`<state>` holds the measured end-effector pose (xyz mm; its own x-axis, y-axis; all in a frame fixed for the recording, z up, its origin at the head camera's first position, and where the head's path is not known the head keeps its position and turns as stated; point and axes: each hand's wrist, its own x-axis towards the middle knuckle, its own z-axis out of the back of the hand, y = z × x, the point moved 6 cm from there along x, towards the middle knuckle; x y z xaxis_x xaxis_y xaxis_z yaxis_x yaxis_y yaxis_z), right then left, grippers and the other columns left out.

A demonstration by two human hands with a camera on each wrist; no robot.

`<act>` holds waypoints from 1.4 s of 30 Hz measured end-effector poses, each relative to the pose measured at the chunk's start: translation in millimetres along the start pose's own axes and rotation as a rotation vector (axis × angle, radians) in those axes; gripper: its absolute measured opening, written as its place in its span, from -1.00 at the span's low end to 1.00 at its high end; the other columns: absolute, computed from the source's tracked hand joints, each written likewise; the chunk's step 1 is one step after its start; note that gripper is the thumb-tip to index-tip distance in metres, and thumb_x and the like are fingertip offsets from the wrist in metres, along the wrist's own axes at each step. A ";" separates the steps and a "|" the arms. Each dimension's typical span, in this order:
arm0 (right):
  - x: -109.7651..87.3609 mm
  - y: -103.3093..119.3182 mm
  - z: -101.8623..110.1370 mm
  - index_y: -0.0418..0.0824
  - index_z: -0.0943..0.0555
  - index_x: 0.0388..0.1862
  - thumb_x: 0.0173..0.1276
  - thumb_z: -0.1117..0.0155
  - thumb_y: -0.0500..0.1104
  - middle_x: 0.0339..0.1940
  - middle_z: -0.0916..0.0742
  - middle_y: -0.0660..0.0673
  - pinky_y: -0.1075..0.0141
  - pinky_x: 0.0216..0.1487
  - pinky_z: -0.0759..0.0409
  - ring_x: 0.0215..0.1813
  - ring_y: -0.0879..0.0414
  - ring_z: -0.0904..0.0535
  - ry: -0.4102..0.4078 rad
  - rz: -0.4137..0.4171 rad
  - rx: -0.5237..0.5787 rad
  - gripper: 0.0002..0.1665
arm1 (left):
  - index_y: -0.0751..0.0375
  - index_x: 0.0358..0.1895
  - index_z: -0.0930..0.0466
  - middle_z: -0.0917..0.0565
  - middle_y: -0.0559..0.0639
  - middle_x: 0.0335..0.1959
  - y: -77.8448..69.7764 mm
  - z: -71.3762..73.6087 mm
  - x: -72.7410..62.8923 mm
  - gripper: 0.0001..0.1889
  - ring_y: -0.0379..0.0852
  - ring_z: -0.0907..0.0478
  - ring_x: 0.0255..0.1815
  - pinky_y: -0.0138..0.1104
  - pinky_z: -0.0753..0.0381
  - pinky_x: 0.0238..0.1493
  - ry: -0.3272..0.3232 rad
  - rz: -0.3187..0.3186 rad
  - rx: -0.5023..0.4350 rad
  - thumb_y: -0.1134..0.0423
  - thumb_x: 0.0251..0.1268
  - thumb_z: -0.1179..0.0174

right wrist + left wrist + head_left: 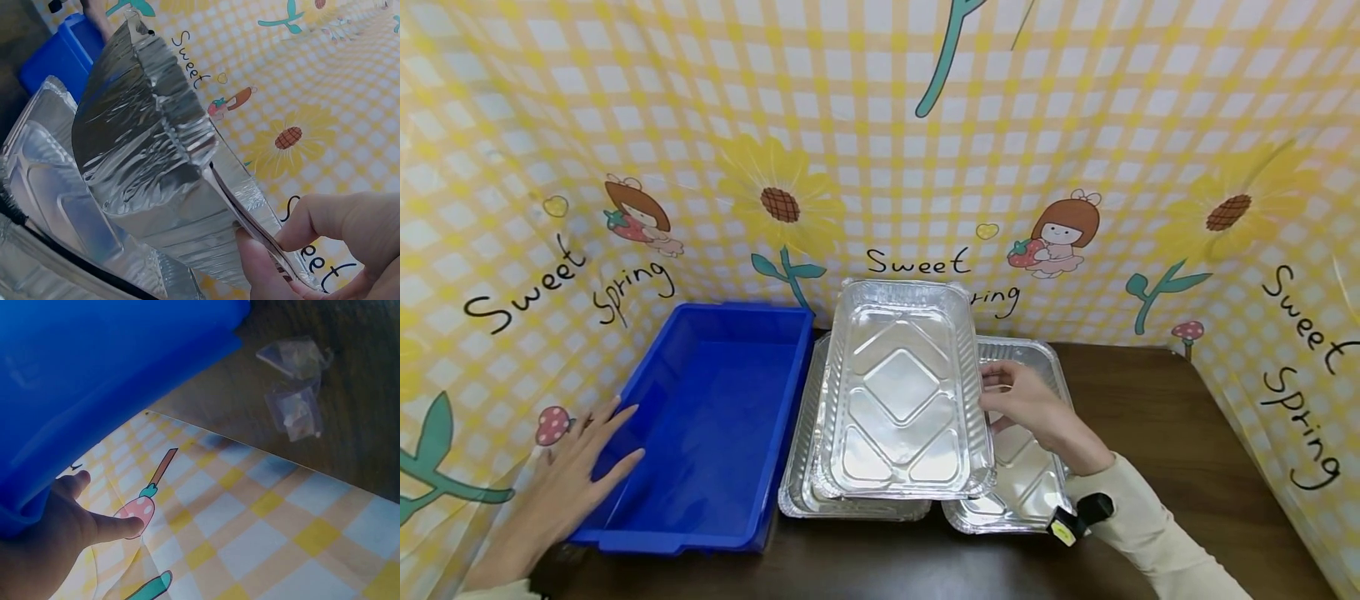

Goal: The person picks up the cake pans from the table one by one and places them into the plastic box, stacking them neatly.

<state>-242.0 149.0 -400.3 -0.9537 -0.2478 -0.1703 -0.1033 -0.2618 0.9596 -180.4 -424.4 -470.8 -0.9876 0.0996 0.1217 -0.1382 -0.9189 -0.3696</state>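
A rectangular foil tray (pixel 902 383) is held raised and tilted above other foil trays in the head view. My right hand (pixel 1026 400) pinches its right rim between thumb and fingers; the right wrist view shows this grip on the tray's thin rim (pixel 250 228). Under it, one stack of foil trays (pixel 797 492) lies partly covered, and another foil tray (pixel 1026 487) lies to the right. Over on the left, my left hand (pixel 568 475) rests by the outer side of a blue plastic bin (pixel 700 433), fingers spread and fairly straight along its rim.
A dark wooden table (pixel 1150 433) carries everything. Behind and at both sides hangs a yellow checked cloth (pixel 880 167) printed with flowers. Crumpled clear plastic (pixel 297 412) lies on a dark surface in the left wrist view.
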 end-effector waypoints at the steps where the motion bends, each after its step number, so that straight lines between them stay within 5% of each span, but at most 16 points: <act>1: 0.7 1.3 -0.9 -0.60 -0.36 0.36 0.21 -0.19 -0.41 0.21 -0.59 -0.47 0.18 -0.31 -0.78 -0.11 0.07 -0.68 0.001 0.003 0.002 -0.30 | 0.12 0.72 -0.06 0.09 0.28 0.75 -0.3 0.3 0.1 -0.21 0.56 0.26 0.66 0.66 0.50 0.28 -0.001 -0.001 0.002 -0.10 0.63 -0.13; 24: 21.0 21.7 -36.5 -0.60 -0.39 0.34 0.16 -0.17 -0.45 0.11 -0.64 -0.44 0.21 -0.34 -0.78 -0.21 0.04 -0.65 0.029 0.011 0.024 -0.30 | 0.14 0.71 -0.08 0.09 0.28 0.75 1.2 -1.7 1.3 -0.22 0.52 0.28 0.68 0.65 0.46 0.30 -0.007 -0.031 -0.003 -0.06 0.63 -0.15; 42: 46.9 32.4 -100.3 -0.54 -0.39 0.30 0.25 -0.23 -0.46 0.14 -0.65 -0.41 0.25 -0.39 -0.76 -0.20 0.03 -0.65 0.055 -0.022 0.078 -0.39 | 0.18 0.70 -0.08 0.06 0.31 0.74 -0.7 -0.5 0.3 -0.23 0.53 0.26 0.68 0.61 0.48 0.34 -0.016 -0.027 -0.006 -0.05 0.63 -0.15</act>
<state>-261.8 35.4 -399.6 -0.9342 -0.2942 -0.2020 -0.1484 -0.1947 0.9696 -180.6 -423.5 -470.9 -0.9822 0.1182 0.1460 -0.1652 -0.9135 -0.3719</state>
